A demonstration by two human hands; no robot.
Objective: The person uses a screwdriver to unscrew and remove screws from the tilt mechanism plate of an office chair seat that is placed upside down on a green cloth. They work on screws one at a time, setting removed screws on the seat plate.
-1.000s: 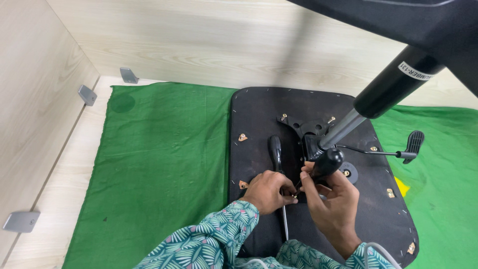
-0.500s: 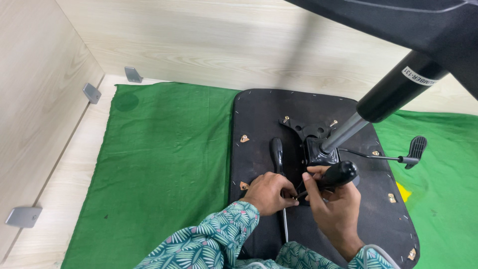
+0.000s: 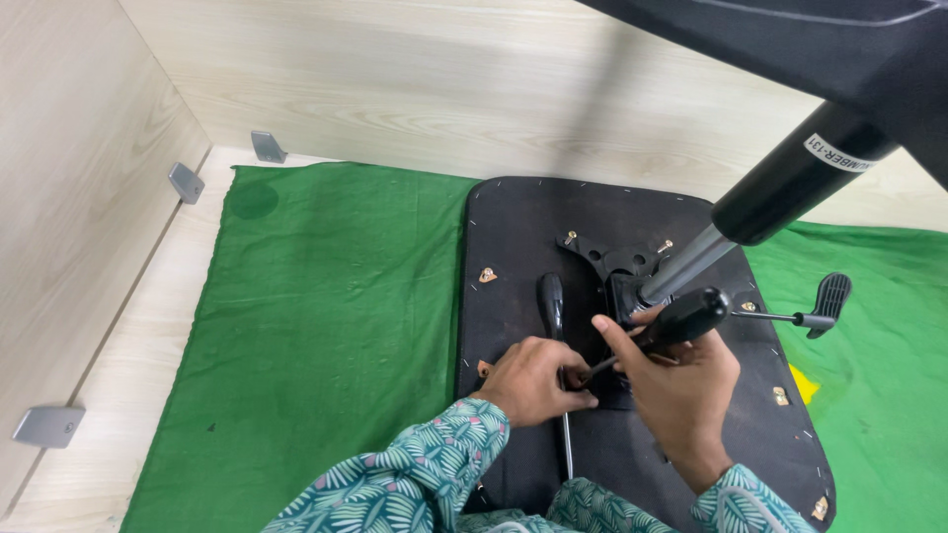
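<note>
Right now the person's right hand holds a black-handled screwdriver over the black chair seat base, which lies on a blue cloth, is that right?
Not quite: the head view shows a green cloth, not blue. The right hand does hold the black-handled screwdriver over the black chair seat base.

Matt black, bright metal and green cloth

The seat underside (image 3: 632, 474) is covered in matt black fabric, pinned with small staples. A glossy black plastic handle is seen on the screwdriver (image 3: 681, 318) held by the right hand (image 3: 681, 385); its shaft is bare metal. The gas-lift column (image 3: 691, 259) is polished metal under a smooth black sleeve. The green cloth (image 3: 326, 326) looks soft and felt-like, and pale wood-grain panels (image 3: 79, 197) are seen behind it.
</note>
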